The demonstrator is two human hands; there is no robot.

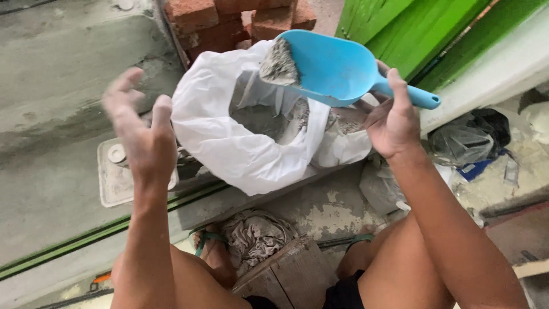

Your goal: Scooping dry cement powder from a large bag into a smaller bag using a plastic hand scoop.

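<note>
- The right hand (393, 117) is wrapped around the handle of a light blue plastic scoop (337, 67), fingers curled over the top of the handle and the thumb beneath.
- The scoop is tilted, its mouth pointing away from the right hand toward the left, with a heap of grey cement powder (279, 64) at its lip.
- Directly beneath the scoop, between the two hands, sits a white plastic sack (229, 143) with its rim rolled down; more grey powder shows inside.
- The left hand (143, 129) is raised in the air just left of the sack, fingers spread and loose, holding nothing and dusted pale with powder.
- Behind the left hand, lower down, lies a flat pale rectangular container lid (114, 177) coated in dust.
- Beyond the sack, farther from both hands, stands a stack of red bricks (217, 20).
- Past the right hand rises a green painted wooden panel (400, 28).
- Below the hands, between the person's knees, a crumpled grey cloth (254, 234) rests beside a wooden block (291, 274).
</note>
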